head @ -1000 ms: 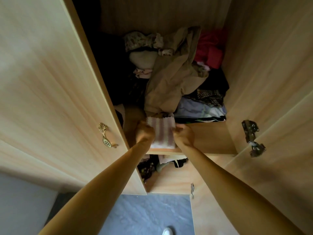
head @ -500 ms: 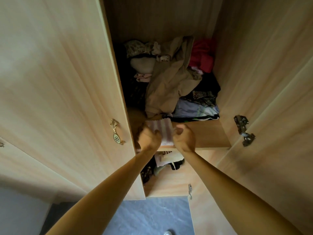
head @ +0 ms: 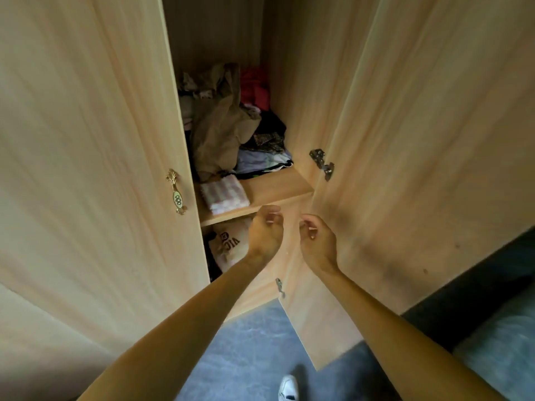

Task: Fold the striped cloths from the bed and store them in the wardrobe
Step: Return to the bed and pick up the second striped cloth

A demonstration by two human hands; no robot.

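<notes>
A folded pink-and-white striped cloth (head: 224,195) lies flat on the wardrobe shelf (head: 278,188), near its front left, in front of a heap of clothes. My left hand (head: 265,231) hovers just below and to the right of the cloth, fingers loosely curled, holding nothing. My right hand (head: 317,240) is beside it, further right, also empty with fingers apart. Neither hand touches the cloth.
A brown garment (head: 220,131), red cloth (head: 256,86) and dark clothes are piled at the shelf's back. The left door (head: 86,169) with a gold handle (head: 176,192) and the right door (head: 419,169) stand open. More clothes (head: 228,244) fill the lower shelf. Blue floor (head: 246,348) below.
Both hands have let go of the striped cloth and drawn back, down and to the right. The cloth now rests alone on the shelf. The camera has pulled away from the wardrobe.
</notes>
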